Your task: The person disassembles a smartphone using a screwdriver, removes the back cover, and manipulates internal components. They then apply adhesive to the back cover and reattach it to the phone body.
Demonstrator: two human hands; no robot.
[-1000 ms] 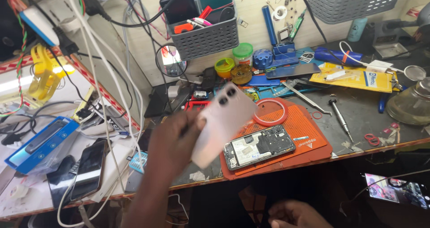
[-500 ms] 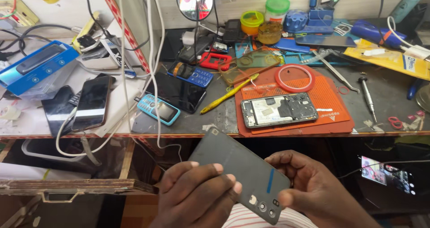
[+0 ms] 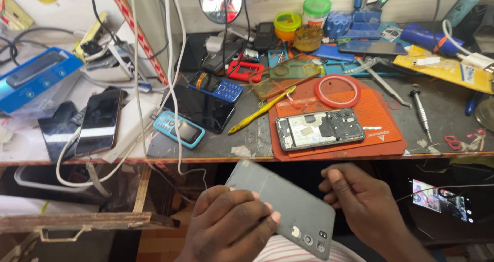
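Note:
Below the bench edge I hold a dark grey phone back cover (image 3: 288, 205) in both hands, its inner side up and camera holes toward me. My left hand (image 3: 229, 226) grips its near left edge with fingers over the top. My right hand (image 3: 363, 203) pinches its right edge. Above them, an opened phone (image 3: 319, 129) with its circuitry exposed lies on an orange work mat (image 3: 378, 123).
A red tape ring (image 3: 337, 91) and a screwdriver (image 3: 421, 114) rest near the mat. A yellow pry tool (image 3: 260, 111), a black tablet (image 3: 206, 110), several keypad phones, cables and small jars crowd the bench. To the left sits a smartphone (image 3: 100, 120) on a cable.
The cover was lifted over the bench in my left hand alone; now both hands hold it low, below the bench edge, dark inner side up. The view has tilted down.

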